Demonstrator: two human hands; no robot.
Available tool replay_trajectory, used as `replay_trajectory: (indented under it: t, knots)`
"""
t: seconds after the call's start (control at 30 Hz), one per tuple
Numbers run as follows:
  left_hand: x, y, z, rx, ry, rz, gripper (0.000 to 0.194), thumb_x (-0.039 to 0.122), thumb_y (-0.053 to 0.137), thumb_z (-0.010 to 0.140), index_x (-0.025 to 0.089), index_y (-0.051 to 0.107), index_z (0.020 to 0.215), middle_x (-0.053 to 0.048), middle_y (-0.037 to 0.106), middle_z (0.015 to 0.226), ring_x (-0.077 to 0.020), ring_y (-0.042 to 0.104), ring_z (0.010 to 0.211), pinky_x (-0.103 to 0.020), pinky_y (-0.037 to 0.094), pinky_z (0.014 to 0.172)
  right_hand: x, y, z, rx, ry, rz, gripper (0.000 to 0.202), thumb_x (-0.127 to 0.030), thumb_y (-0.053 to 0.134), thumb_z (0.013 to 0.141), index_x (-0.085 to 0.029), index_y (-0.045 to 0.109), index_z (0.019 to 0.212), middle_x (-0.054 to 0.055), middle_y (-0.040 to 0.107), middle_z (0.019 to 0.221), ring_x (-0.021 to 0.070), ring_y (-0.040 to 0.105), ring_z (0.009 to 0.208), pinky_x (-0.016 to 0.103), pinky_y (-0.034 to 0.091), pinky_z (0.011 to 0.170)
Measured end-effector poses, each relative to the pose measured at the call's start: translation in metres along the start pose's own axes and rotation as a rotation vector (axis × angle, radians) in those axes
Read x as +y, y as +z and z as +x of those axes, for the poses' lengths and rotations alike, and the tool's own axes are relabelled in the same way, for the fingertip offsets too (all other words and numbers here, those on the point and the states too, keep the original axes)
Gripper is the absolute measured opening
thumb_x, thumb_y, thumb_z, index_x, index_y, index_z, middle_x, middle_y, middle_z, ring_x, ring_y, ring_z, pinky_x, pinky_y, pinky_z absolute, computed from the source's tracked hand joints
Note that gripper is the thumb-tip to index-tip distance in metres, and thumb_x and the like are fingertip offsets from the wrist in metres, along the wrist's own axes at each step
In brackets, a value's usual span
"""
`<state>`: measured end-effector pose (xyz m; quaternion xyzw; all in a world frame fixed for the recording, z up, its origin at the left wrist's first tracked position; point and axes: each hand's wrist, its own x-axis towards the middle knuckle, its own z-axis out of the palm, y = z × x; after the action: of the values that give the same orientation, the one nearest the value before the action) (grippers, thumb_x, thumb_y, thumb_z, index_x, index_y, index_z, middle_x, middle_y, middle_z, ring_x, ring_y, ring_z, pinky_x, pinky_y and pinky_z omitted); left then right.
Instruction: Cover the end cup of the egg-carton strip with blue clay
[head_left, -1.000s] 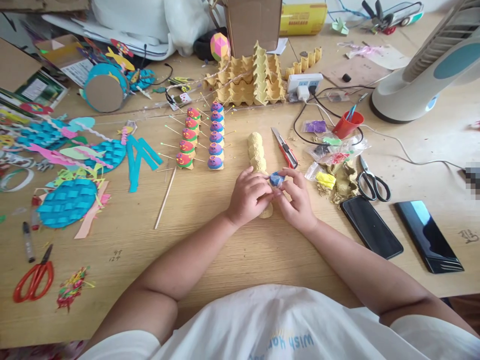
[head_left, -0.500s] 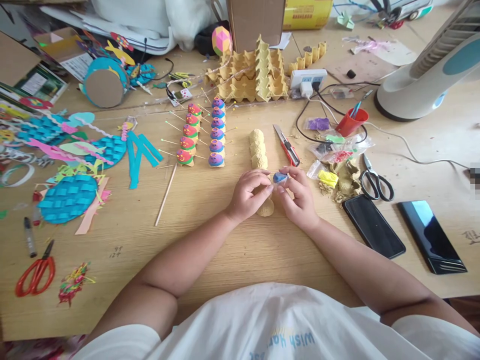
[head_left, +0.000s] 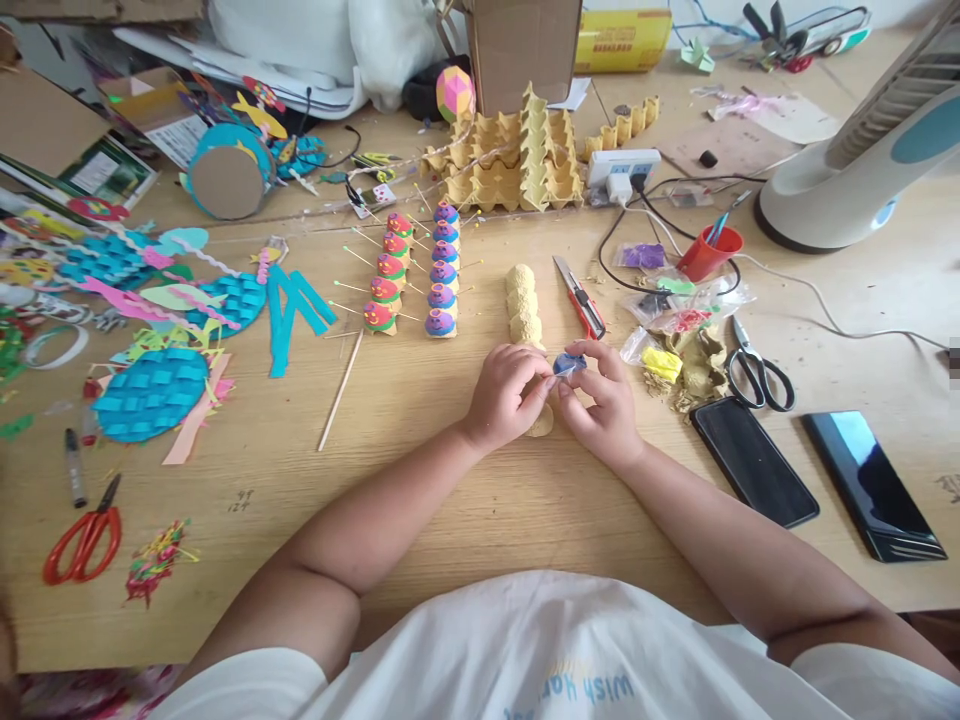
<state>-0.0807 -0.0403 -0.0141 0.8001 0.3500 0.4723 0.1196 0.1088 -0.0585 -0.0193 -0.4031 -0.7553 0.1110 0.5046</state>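
Blue lump: the soft-looking blue lump is up between the two hands, just above the counter, with a bit of clear film about it.
Right hand: bent round the lump, thumb and fingers of the right hand pinching it from the side.
Left hand: fingertips of the left hand drawn together, pinching, as far as I can tell, the film's near edge.
Bare strip: the uncoloured egg-carton strip lies on the counter, its near part partly hidden by the hands.
Finished-looking rows: off to the left stand the red-and-green row and the blue-and-purple row, with faces and pins.
Step in hand: to my eye, getting the blue stuff out of its film.
Next move: I'd say it calls for a steady right-hand hold while the left peels, without tearing film into the lump.
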Motion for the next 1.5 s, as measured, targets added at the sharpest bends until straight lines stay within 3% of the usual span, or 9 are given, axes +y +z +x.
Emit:
replay_trajectory:
  t: [0.37,0.63,0.83,0.93,1.07,1.5]
  knots:
    - [0.004,0.000,0.000,-0.001,0.069,0.080,0.010,0.023,0.057,0.108,0.026,0.056,0.098,-0.002,0.075,0.093,-0.0211,0.070,0.096,-0.041,0.052,0.096,-0.006,-0.002,0.004,0.008,-0.041,-0.031,0.015,-0.015,0.069,0.093,-0.023,0.063,0.083,0.012,0.072,0.123,0.0296,0.070,0.111,0.052,0.059,0.094]
    - [0.004,-0.002,0.000,-0.080,0.043,0.099,0.010,0.031,0.057,0.110,0.025,0.062,0.103,-0.003,0.077,0.101,-0.0215,0.071,0.106,-0.044,0.045,0.114,-0.005,-0.003,0.001,0.013,-0.040,-0.019,0.010,-0.017,0.067,0.095,-0.025,0.066,0.090,0.011,0.070,0.126,0.0298,0.069,0.112,0.054,0.058,0.095]
    - [0.001,-0.001,-0.002,-0.144,0.049,0.158,0.019,0.031,0.052,0.110,0.026,0.069,0.101,-0.005,0.081,0.103,-0.0235,0.071,0.110,-0.047,0.042,0.118,-0.003,-0.003,0.000,0.006,0.009,-0.073,0.013,-0.027,0.072,0.095,-0.026,0.064,0.085,0.010,0.066,0.137,0.0363,0.060,0.135,0.065,0.048,0.116]
    - [0.002,-0.002,-0.002,-0.133,0.050,0.165,0.020,0.031,0.053,0.109,0.026,0.071,0.102,-0.005,0.082,0.107,-0.0239,0.072,0.115,-0.048,0.040,0.122,-0.002,-0.002,0.000,0.009,0.031,-0.090,0.021,-0.033,0.076,0.097,-0.025,0.063,0.082,0.010,0.066,0.139,0.0369,0.057,0.139,0.065,0.045,0.119]
    - [0.004,-0.004,-0.002,-0.115,0.015,0.175,0.018,0.029,0.053,0.108,0.026,0.069,0.100,-0.005,0.082,0.107,-0.0240,0.071,0.117,-0.049,0.040,0.123,0.000,0.000,0.000,-0.013,0.024,-0.066,0.009,-0.027,0.069,0.102,-0.027,0.068,0.093,0.011,0.067,0.139,0.0345,0.060,0.136,0.064,0.048,0.117]
    - [0.003,-0.003,-0.002,-0.143,0.044,0.225,0.021,0.028,0.052,0.108,0.025,0.064,0.091,-0.005,0.076,0.095,-0.0251,0.067,0.102,-0.049,0.042,0.118,0.003,0.001,0.000,-0.018,-0.038,-0.081,0.009,-0.019,0.067,0.097,-0.026,0.068,0.093,0.010,0.070,0.137,0.0348,0.065,0.132,0.063,0.052,0.109]
